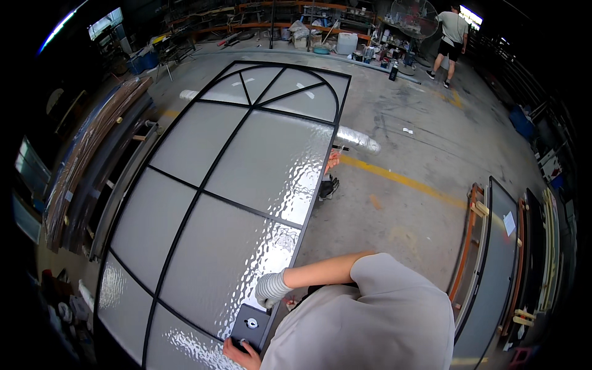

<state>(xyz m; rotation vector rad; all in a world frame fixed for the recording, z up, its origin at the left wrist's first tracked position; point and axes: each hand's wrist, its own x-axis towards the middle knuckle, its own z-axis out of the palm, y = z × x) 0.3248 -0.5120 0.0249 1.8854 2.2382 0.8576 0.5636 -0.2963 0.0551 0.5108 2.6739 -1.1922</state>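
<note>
Below me to the left lies a large black-framed door panel (198, 191) with rippled glass and an arched pattern at its far end. A dark lock plate (237, 319) with a round pale fitting (251, 323) sits at its near right edge. My left hand (242, 356), bare, touches the lower end of the plate, finger and thumb apart; a small pale part (242, 341) shows by them. My right hand (269, 293), in a grey striped glove, is curled at the plate's upper end. Whatever its fingers grip is hidden.
Beyond the panel's right edge, another person's hand (333, 159) shows near a foil-wrapped roll (359, 139). Wrapped profiles (92, 160) are stacked at left. Framed panels (493, 265) lean at right. A person (452, 43) stands far right near a large fan (414, 17).
</note>
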